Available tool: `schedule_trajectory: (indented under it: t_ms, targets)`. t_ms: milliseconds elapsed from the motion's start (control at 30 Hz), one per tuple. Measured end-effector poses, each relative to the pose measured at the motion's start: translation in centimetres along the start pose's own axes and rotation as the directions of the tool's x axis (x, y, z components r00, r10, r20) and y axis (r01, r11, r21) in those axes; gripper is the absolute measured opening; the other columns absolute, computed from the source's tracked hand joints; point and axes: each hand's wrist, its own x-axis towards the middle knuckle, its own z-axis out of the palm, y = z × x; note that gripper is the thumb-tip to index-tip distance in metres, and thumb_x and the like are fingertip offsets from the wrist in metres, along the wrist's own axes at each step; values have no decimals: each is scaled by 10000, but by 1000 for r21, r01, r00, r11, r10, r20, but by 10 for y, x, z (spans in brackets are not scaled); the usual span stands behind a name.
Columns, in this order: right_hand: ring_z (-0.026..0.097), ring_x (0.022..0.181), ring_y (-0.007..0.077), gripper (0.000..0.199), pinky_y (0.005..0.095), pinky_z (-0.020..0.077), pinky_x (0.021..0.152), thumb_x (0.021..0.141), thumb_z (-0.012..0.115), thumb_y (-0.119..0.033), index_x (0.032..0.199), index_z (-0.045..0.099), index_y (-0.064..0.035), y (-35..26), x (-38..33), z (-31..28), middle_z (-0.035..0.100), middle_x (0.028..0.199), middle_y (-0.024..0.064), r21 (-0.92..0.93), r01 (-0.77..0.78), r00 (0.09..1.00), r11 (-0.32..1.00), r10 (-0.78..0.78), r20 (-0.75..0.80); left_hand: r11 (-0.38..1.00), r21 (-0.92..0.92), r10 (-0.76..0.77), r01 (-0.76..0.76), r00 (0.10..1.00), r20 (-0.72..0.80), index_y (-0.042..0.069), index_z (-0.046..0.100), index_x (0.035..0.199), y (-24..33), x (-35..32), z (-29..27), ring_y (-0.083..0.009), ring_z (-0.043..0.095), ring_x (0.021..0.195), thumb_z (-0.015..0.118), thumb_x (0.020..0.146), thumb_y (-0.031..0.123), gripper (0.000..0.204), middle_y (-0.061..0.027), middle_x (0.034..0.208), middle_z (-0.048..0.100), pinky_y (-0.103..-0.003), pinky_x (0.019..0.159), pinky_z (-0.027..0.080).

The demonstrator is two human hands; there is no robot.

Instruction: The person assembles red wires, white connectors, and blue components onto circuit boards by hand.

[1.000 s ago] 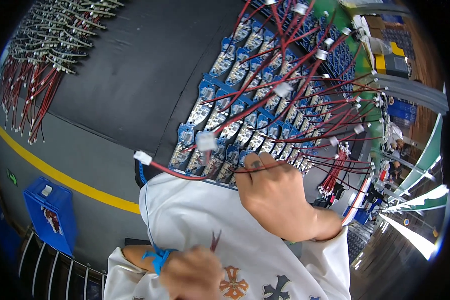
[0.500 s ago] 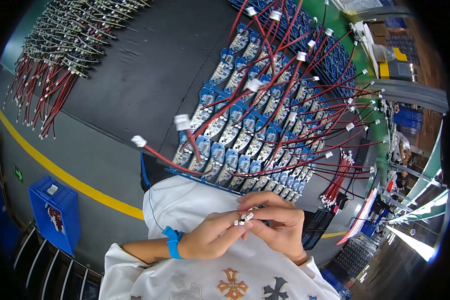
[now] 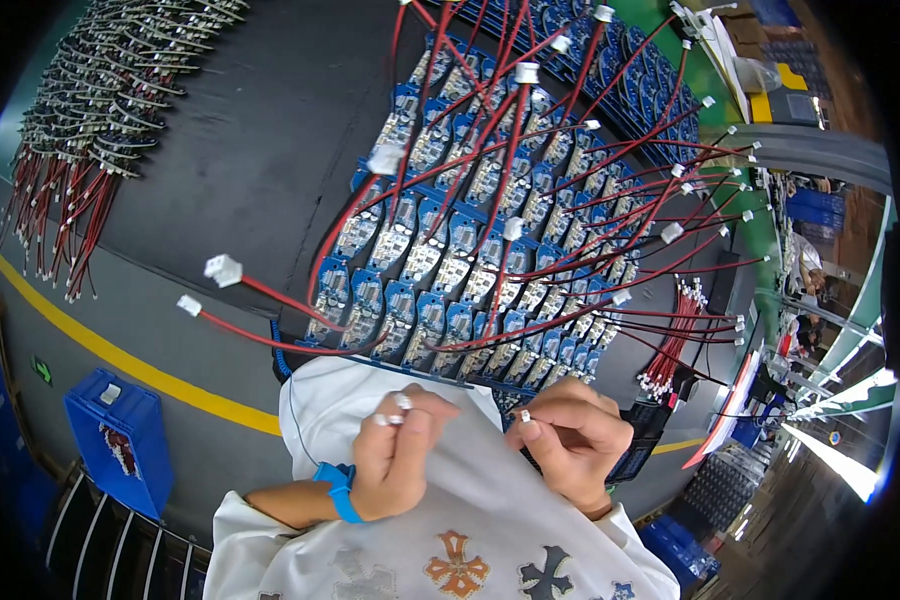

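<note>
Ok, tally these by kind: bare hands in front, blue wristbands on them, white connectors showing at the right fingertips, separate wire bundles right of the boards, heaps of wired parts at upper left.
Left hand and right hand: 2
Blue wristband: 1
White connector: 1
Wire bundle: 1
Heap of wired parts: 1
Total: 6

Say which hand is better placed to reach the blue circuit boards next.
Probably the right hand: it pinches one small white connector close to the blue circuit boards' near edge. The left hand holds at least two white connectors and appears farther from that edge.
</note>
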Motion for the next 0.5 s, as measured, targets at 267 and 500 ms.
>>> schedule_trajectory:
  t_ms: [267,500]
  targets:
    - [541,570,153,311,255,421,479,606,754,42,907,712,-25,-17,12,-5,557,760,42,-415,198,971,888,-119,210,948,316,-24,-45,977,211,-1,614,898,8,14,7,-33,349,518,682,823,39,109,-9,714,558,-215,449,268]
    - [545,646,213,238,318,442,510,620,727,23,844,674,-33,-3,35,0,573,776,36,-638,206,975,742,-99,199,908,374,-232,190,970,71,-13,591,835,-5,8,-6,-21,356,549,644,874,87,120,19,602,478,-220,452,280]
